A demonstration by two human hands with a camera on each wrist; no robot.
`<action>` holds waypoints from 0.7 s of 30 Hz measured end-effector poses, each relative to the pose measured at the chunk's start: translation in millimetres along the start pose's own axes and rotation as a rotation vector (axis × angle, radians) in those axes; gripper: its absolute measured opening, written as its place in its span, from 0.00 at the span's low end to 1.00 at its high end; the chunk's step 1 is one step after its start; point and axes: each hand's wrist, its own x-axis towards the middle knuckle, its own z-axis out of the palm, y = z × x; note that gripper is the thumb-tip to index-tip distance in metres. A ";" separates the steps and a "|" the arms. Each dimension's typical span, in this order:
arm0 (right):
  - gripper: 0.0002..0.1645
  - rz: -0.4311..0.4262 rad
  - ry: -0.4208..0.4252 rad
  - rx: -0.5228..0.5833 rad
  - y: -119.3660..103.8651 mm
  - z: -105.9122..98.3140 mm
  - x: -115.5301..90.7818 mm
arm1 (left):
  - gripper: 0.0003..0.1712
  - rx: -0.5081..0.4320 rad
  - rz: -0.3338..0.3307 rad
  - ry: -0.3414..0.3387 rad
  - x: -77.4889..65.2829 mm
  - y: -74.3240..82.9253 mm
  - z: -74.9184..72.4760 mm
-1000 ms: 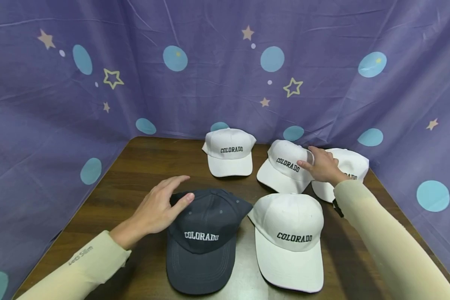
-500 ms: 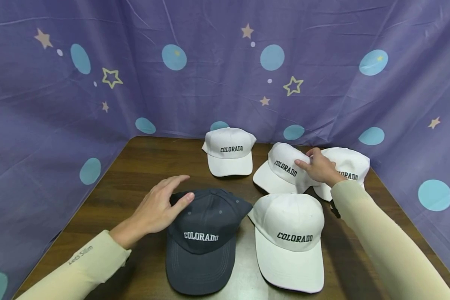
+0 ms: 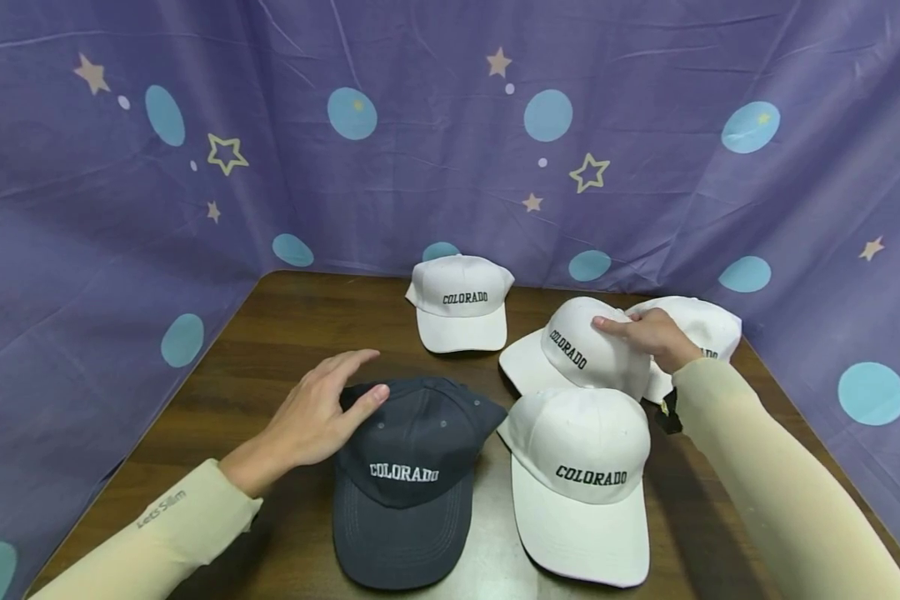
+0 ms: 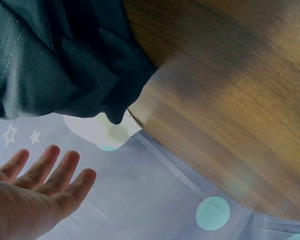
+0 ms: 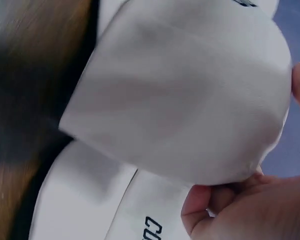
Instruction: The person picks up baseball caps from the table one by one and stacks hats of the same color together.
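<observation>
In the head view my right hand (image 3: 648, 335) grips the rear of a white baseball cap (image 3: 566, 346), its thumb lying over the crown; the cap is turned so its brim faces lower left. The right wrist view shows that hand's fingers (image 5: 205, 212) curled at the edge of the same cap (image 5: 190, 100). My left hand (image 3: 311, 414) has loosely straight fingers beside the crown of a dark navy baseball cap (image 3: 405, 475). Seen from the left wrist, a gap separates the hand (image 4: 40, 195) from the navy cap (image 4: 65, 70).
Another white cap (image 3: 581, 483) stands right of the navy one, just in front of the gripped cap. A white cap (image 3: 461, 304) sits at the back, and one more (image 3: 697, 325) lies partly behind my right hand. The wooden table (image 3: 270, 333) ends at a purple patterned curtain (image 3: 435, 183).
My right hand has drawn the gripped white cap a little nearer and turned it, its brim swinging left, away from the cap behind the hand. My left hand stays in place.
</observation>
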 end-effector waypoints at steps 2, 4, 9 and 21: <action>0.38 -0.019 0.018 0.067 0.1 -0.8 0.3 | 0.32 0.000 0.002 0.001 0.0 0.3 -0.2; 0.33 -0.040 0.034 0.127 -1.0 -1.0 -0.3 | 0.32 0.000 0.003 0.003 -0.1 0.5 -0.4; 0.31 -0.095 0.071 0.286 -6.3 -0.3 -4.5 | 0.32 -0.003 -0.001 0.001 -0.4 1.0 -0.4; 0.29 -0.282 0.279 0.369 -20.4 -9.2 -21.1 | 0.32 -0.003 -0.013 0.011 2.5 -1.9 -1.5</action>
